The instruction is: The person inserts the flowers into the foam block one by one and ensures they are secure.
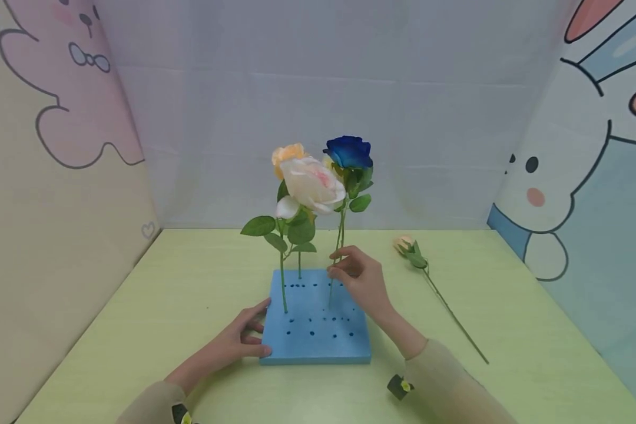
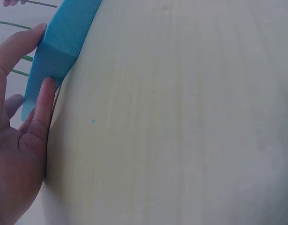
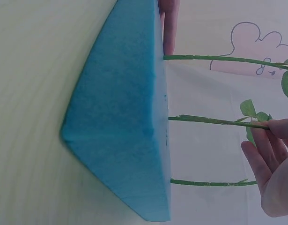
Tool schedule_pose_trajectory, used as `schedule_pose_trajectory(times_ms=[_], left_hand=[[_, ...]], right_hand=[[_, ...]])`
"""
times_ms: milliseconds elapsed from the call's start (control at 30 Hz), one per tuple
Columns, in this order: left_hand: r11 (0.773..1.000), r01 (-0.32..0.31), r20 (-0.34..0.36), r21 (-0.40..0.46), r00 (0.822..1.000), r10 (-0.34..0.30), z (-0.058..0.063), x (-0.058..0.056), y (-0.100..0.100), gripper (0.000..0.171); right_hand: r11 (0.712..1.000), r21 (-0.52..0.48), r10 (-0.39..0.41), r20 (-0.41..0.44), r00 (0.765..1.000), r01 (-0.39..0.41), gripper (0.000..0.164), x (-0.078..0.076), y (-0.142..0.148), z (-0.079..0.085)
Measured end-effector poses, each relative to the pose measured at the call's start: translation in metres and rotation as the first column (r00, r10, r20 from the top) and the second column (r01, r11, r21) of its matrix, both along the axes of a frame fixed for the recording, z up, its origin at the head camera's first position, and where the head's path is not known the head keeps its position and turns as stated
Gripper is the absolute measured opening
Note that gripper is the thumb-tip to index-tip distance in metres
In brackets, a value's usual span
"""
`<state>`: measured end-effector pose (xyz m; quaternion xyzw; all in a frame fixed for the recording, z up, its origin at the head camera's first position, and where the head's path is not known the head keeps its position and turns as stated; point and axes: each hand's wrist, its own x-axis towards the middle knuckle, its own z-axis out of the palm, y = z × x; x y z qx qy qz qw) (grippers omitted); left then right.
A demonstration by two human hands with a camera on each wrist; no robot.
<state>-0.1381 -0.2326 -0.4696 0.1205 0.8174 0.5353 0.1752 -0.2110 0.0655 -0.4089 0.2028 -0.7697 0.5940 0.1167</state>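
A blue foam block [image 1: 312, 347] with rows of small holes lies on the table. Against its left side rests my left hand [image 1: 241, 335], thumb near the front corner and fingertips along the edge. My right hand [image 1: 363, 282] pinches a green flower stem [image 3: 200, 119] between thumb and fingertips, above the block's right half. That stem's lower end meets the block's top. At the left stand a pale pink rose [image 1: 312, 184] and, behind it, an orange-yellow flower [image 1: 288, 154]. A dark blue rose [image 1: 350, 152] rises above my right hand, partly covering a pale yellow bloom.
On the table right of the block lies a peach rose [image 1: 404, 244] with a long stem. A white curtain [image 1: 429, 147] hangs along the back. Side panels with cartoon figures [image 1: 551, 194] border the table left and right.
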Motion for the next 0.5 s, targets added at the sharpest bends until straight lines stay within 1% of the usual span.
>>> schedule_pose_trajectory(times_ms=[133, 267, 300, 500], left_hand=[[1.000, 0.000, 0.004, -0.001, 1.000, 0.000, -0.0001, 0.0010, 0.0005, 0.099], [1.000, -0.001, 0.012, -0.001, 1.000, 0.001, -0.0005, 0.0013, -0.0003, 0.099], [1.000, -0.002, 0.014, -0.001, 1.000, 0.002, -0.0002, 0.0014, -0.0004, 0.100], [1.000, -0.006, 0.018, 0.001, 1.000, 0.005, 0.0009, 0.0004, -0.0003, 0.100]], right_hand=[[1.000, 0.016, -0.009, -0.004, 1.000, 0.010, 0.017, 0.0039, -0.0015, 0.0021], [1.000, 0.017, 0.009, -0.009, 1.000, -0.009, 0.015, 0.0046, -0.0026, 0.0009], [1.000, 0.017, 0.014, -0.017, 1.000, -0.014, 0.014, 0.0021, -0.0027, -0.0030], [0.998, 0.045, 0.038, -0.070, 0.997, -0.035, 0.012, 0.0016, -0.0059, -0.0042]])
